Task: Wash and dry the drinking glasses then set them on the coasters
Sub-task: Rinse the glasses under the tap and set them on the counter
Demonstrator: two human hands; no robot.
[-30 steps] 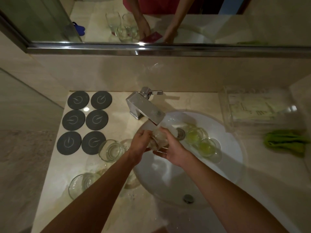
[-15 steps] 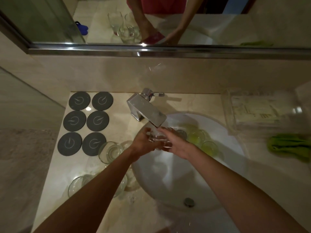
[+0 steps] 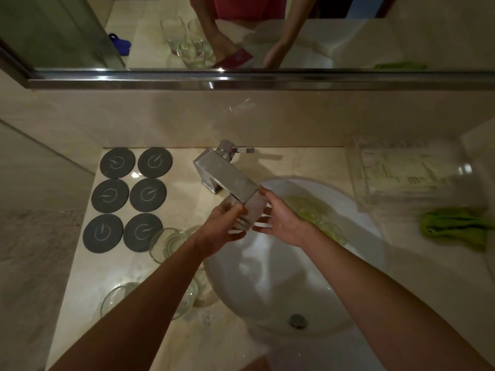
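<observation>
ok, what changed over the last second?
Both hands lifted the glass from over the basin up under the spout. Left hand keeps its grip; right hand steadies it. Coasters, counter glasses and cloth unchanged.

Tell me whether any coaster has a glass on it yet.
None yet. All six coasters lie bare; two glasses stand on the counter beside them.

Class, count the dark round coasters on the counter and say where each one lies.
6, left of the tap in two columns: back pair, middle pair, front pair. All bare; none appears hidden.
</observation>
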